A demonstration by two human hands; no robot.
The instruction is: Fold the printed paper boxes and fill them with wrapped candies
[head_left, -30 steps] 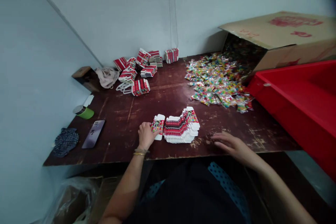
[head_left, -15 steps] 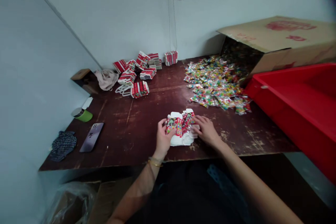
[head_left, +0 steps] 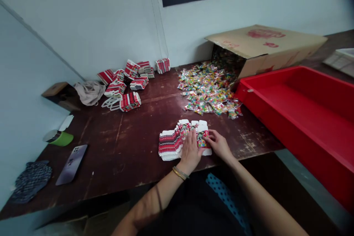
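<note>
A row of flat red and white printed cartons [head_left: 169, 143] lies fanned out near the table's front edge, overlapping one another. My left hand [head_left: 190, 151] rests flat on the cartons at the row's right part, its fingers extended and pointing away from me. At the right end, my right hand [head_left: 218, 143] pinches the edge of the rightmost carton [head_left: 202, 137], thumb and fingers at its side. Beyond the cartons, a heap of small clear packets with colourful contents [head_left: 207, 90] spreads over the table.
Bundles of red and white cartons [head_left: 130, 101] lie at the back left. An open cardboard box [head_left: 265, 40] and a large red tray [head_left: 298, 107] stand right. A phone [head_left: 72, 164], a green cup [head_left: 62, 139] and a dark cloth [head_left: 31, 180] are at the left.
The cartons are now spread in a longer row to the left. My left hand has moved from their left end onto their right part and lies flat. The camera view has turned right.
</note>
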